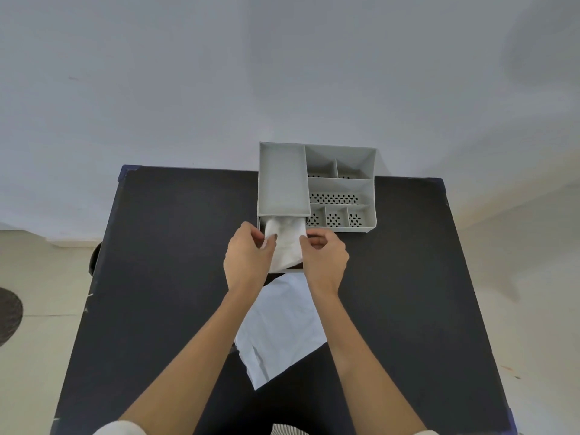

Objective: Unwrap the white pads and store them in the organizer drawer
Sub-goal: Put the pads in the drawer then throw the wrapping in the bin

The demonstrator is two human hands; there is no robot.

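A grey organizer (pixel 340 186) with several compartments stands at the far middle of the black table (pixel 157 277). Its drawer (pixel 293 269) is pulled out toward me under the left section. White pads (pixel 287 243) lie inside the drawer. My left hand (pixel 248 257) pinches the pads' left edge with thumb and fingers. My right hand (pixel 324 257) grips their right edge, fingers curled. A crumpled white wrapper (pixel 279 328) lies flat on the table between my forearms, just in front of the drawer.
A white wall rises right behind the organizer. The table's left and right edges drop to a pale floor. A dark round object (pixel 9 315) sits on the floor at the far left.
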